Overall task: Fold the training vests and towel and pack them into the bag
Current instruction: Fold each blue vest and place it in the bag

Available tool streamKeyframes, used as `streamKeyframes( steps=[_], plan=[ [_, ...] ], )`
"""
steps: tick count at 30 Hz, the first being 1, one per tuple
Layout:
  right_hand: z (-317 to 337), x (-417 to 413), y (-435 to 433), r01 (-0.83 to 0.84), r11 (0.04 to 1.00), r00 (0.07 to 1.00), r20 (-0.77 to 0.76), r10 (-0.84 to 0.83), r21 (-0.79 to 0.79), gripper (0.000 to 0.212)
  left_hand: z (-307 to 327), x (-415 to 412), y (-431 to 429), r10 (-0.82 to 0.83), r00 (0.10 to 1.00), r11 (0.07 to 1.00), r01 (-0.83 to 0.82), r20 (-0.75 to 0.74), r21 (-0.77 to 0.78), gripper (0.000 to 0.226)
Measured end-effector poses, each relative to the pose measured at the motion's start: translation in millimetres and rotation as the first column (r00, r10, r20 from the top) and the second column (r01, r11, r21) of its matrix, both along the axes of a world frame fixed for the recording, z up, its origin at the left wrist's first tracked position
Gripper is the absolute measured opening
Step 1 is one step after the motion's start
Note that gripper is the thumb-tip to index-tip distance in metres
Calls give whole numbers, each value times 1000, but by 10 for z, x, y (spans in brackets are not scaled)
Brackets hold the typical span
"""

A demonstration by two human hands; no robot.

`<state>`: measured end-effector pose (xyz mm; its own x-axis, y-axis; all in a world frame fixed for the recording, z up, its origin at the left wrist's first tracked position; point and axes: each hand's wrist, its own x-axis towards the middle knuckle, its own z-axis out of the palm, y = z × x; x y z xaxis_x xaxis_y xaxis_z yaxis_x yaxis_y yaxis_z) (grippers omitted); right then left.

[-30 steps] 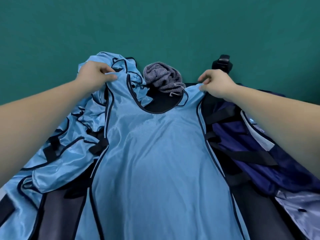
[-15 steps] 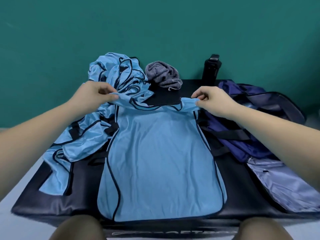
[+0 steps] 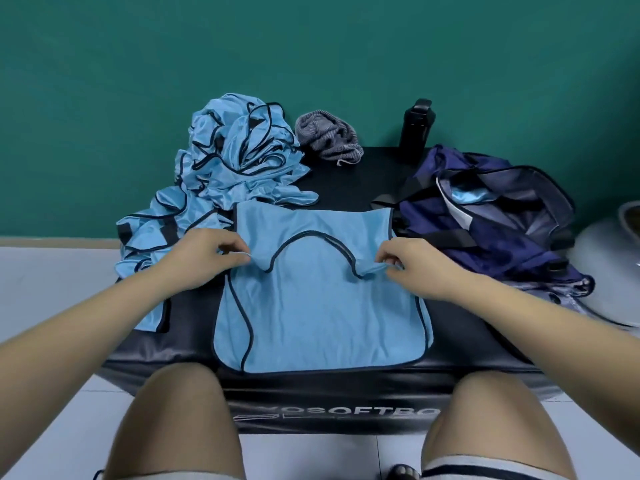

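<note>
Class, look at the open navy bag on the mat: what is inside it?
Through the bag's opening, a bit of light blue fabric shows, like the vests. Whether it is one cannot be told; the bag's sides cover the rest.

A light blue vest (image 3: pixel 322 306) lies on the black padded surface (image 3: pixel 460 337), its top half doubled toward the person so the dark-trimmed neckline faces them. The left hand (image 3: pixel 204 258) pinches one shoulder strap and the right hand (image 3: pixel 420 268) pinches the other. Left of the vest sits a heap of crumpled vests (image 3: pixel 225 168); beyond it, a grey towel (image 3: pixel 329 136) (bunched up) and a black bottle (image 3: pixel 417 128); right of it, an open navy bag (image 3: pixel 485 216)
</note>
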<state>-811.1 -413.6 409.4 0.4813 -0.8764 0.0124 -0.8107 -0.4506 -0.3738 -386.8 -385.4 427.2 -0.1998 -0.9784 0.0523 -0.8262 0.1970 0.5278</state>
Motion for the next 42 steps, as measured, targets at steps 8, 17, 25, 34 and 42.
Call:
streamKeyframes(
  steps=[8,17,25,34,42],
  plan=[
    [-343,127,117,84,996,982,-165,-88,-28,23,-278,34,291,76,996,997,-75,40,-33,45],
    [-751,268,291,236,939,959,-95,-267,-251,14,-559,-374,899,162,984,987,-162,74,-17,30],
    [-819,289,307,255,922,949,-108,-297,-292,12,-627,-457,945,289,891,944,-327,350,54,24],
    [-859,296,304,276,904,945,-77,-317,-326,10,-514,-122,999,386,826,855,-488,412,177,21],
    [-835,313,301,282,907,944,-81,-321,-314,10,-529,-125,968,243,951,969,-226,192,-103,18]
  ],
)
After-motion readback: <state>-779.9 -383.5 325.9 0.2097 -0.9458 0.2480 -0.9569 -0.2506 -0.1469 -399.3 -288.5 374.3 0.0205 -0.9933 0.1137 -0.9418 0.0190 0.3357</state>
